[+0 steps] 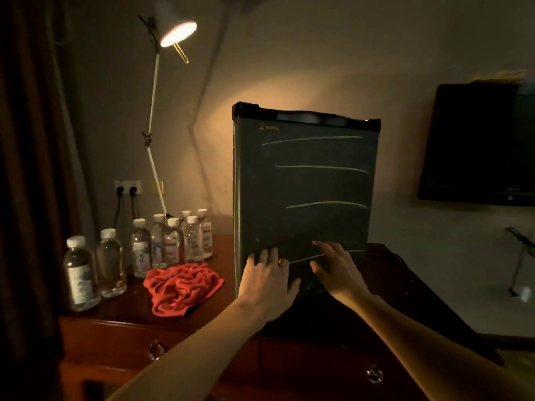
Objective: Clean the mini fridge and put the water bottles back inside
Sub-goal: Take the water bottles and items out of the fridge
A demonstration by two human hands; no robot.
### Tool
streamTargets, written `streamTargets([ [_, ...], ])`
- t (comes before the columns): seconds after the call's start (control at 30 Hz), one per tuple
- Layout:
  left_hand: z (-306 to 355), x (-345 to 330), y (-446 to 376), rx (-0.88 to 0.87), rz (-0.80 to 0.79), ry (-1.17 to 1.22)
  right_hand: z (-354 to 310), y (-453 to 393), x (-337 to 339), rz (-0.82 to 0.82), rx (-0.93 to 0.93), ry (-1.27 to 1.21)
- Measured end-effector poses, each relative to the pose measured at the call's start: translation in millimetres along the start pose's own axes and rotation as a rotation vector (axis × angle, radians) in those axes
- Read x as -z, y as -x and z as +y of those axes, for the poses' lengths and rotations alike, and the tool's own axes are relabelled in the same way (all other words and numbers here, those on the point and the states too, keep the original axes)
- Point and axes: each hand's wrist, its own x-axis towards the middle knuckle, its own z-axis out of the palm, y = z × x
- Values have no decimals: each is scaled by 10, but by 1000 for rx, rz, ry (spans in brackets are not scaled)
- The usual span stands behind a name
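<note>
A dark mini fridge [307, 180] stands on a wooden dresser [115, 328], its door shut and facing me. My left hand [269, 277] lies flat against the lower left of the door with fingers spread. My right hand [337, 269] touches the lower middle of the door with straight fingers. Several clear water bottles with white caps [170, 241] stand in a group left of the fridge, and two more [95, 270] stand nearer the dresser's left edge. A crumpled red cloth [182, 287] lies on the dresser between the bottles and the fridge.
A lit white desk lamp [173, 30] leans over the bottles. Two plugs sit in a wall socket [127, 188] behind them. A dark TV [477, 143] hangs on the wall at right. A dark curtain [26, 169] fills the left. Drawer pulls [156, 350] show on the dresser's front.
</note>
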Motion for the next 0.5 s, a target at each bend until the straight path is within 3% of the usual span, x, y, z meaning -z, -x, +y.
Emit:
streamTargets([
  [0.3, -586, -527, -576, 22, -28, -61, -85, -613, -491, -169, 78, 191],
  [0.5, -837, -937, -915, 29, -28, -43, -52, -914, -836, -129, 22, 245],
])
